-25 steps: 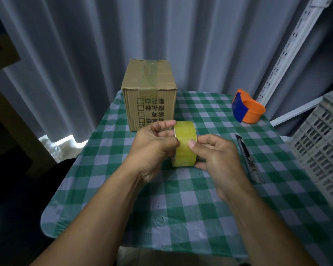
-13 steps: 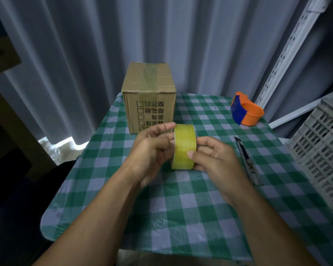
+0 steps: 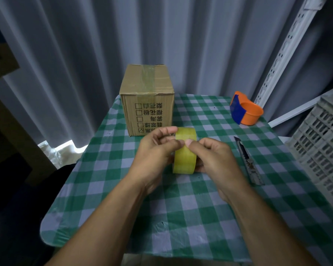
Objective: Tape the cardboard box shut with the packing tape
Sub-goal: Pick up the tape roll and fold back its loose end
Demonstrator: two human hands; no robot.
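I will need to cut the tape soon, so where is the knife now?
The knife lies on the checked tablecloth, just right of the right hand, before the orange dispenser.

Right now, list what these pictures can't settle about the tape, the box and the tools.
Head view only:
- Tape roll: core and loose end hidden by left hand and right hand.
- Box: back, far sides and bottom face away; print partly covered by the left hand.
- Knife: blurred; blade state unclear.
- Orange dispenser: inside not visible.
- Crate: cut off by the right edge.
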